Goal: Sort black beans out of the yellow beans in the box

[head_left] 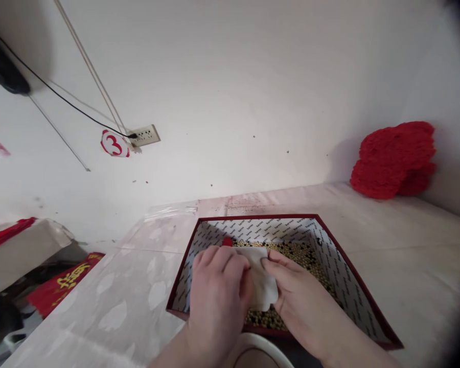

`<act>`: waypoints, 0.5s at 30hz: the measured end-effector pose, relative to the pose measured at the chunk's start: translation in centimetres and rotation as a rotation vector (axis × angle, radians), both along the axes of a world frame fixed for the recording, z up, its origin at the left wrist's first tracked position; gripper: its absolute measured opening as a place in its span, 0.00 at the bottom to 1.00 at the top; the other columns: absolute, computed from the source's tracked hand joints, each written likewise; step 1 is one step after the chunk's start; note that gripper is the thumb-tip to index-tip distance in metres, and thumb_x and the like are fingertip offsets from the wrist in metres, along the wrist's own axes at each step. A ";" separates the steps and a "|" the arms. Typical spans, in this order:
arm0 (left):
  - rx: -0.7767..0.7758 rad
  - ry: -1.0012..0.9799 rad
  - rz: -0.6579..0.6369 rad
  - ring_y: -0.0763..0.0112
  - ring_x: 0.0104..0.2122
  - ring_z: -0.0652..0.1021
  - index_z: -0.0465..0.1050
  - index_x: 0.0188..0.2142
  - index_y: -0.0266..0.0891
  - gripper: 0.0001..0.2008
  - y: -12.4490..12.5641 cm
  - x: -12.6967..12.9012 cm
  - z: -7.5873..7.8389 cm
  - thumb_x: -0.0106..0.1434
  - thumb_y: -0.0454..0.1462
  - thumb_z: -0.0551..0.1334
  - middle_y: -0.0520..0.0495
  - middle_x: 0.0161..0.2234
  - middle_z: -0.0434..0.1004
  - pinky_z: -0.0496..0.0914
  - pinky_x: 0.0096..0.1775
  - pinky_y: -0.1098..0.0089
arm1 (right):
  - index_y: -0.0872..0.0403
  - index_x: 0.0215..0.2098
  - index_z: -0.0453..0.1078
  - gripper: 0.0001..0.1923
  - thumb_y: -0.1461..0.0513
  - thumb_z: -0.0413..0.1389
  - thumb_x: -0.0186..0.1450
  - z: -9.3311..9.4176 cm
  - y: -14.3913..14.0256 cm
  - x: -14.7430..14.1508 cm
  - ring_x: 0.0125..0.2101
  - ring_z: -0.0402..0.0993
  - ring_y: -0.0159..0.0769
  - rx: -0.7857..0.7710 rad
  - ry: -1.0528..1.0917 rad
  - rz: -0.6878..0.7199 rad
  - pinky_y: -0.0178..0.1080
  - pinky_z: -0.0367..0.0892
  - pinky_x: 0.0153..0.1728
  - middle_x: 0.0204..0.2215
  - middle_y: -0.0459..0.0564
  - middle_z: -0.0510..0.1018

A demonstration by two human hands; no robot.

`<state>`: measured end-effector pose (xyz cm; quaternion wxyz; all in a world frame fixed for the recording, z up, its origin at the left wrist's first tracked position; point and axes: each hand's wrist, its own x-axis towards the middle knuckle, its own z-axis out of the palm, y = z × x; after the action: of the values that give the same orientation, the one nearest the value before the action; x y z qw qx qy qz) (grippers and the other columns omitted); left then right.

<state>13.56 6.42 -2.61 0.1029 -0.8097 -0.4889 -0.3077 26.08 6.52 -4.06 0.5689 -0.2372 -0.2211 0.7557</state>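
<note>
The left hand (218,286) lay curled over the near-left part of the box (348,276), its fingers closed on the left edge of a white cloth (261,286). The cloth sat between both hands, just above the beans (295,255) that covered the box floor. The right hand (295,294) pinched the cloth's right edge with thumb and fingertips. A small red piece (227,241) showed by the far wall, just beyond the left knuckles. The likeliest trouble was spillage: a wrist pressing down on the near rim could have tipped the box off the table (414,255), whose edge it seemed to overhang. A loose pinch on either side could have let the cloth sag open into the beans.
</note>
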 end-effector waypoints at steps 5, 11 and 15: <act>-0.017 0.058 -0.039 0.65 0.33 0.69 0.67 0.26 0.40 0.05 -0.1 -0.5 0.1 0.58 0.31 0.59 0.50 0.28 0.69 0.62 0.39 0.61 | 0.52 0.30 0.71 0.02 0.64 0.57 0.57 -0.1 0.0 0.0 0.25 0.69 0.30 -0.023 -0.014 -0.013 0.31 0.60 0.23 0.23 0.42 0.75; -0.001 0.083 0.045 0.64 0.33 0.69 0.68 0.26 0.40 0.06 0.2 -0.6 -0.1 0.59 0.31 0.58 0.50 0.28 0.70 0.63 0.38 0.60 | 0.51 0.37 0.71 0.08 0.63 0.56 0.57 -0.3 -0.1 -0.1 0.28 0.71 0.32 -0.025 -0.012 -0.015 0.32 0.62 0.25 0.27 0.43 0.77; -0.011 0.144 -0.072 0.65 0.31 0.70 0.67 0.26 0.40 0.06 -0.2 -0.2 0.0 0.58 0.30 0.58 0.50 0.27 0.70 0.63 0.38 0.60 | 0.52 0.35 0.71 0.09 0.63 0.58 0.55 0.0 0.1 -0.2 0.28 0.72 0.33 -0.019 -0.036 -0.048 0.33 0.62 0.25 0.28 0.44 0.78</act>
<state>13.33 6.17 -2.59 0.1221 -0.8475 -0.4524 -0.2495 25.91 6.63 -4.10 0.5804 -0.2616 -0.2185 0.7396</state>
